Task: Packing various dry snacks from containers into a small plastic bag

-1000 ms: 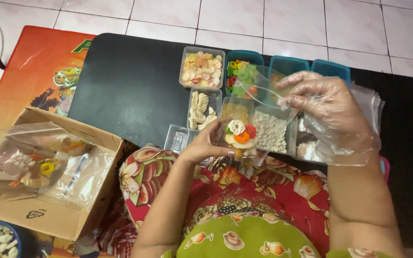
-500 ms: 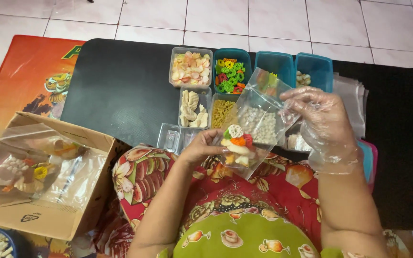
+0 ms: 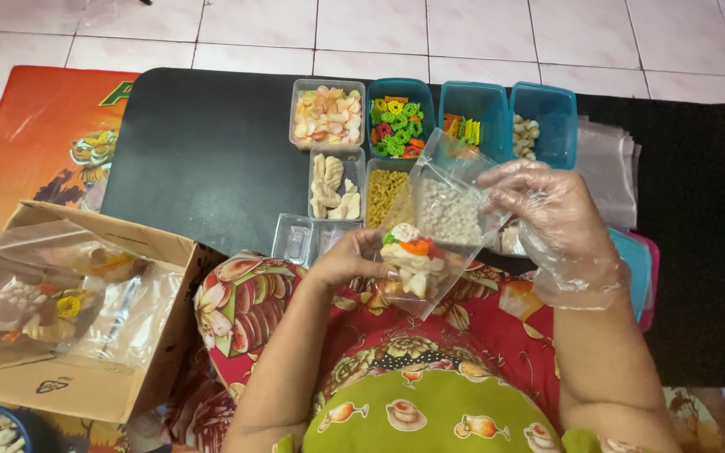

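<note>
My left hand [image 3: 350, 258] grips the lower part of a small clear plastic bag [image 3: 438, 222] holding white, orange, green and red crackers [image 3: 411, 252]. The bag tilts up to the right. My right hand [image 3: 560, 220], in a thin clear plastic glove, pinches the bag's upper right edge. Both hands hover over my lap at the near edge of a black low table [image 3: 211, 151].
Several small tubs stand on the table: pink-white chips [image 3: 326, 113], coloured rings [image 3: 396, 127], two blue tubs [image 3: 547, 122], pale crackers [image 3: 335, 186], yellow pasta [image 3: 386, 195]. A stack of empty clear bags [image 3: 606, 168] lies right. A cardboard box [image 3: 69, 310] with filled bags sits left.
The bag has sunk a little and tilted further toward my lap, with the crackers settling at its bottom. My right hand came closer in. The view shifted, showing more tubs.
</note>
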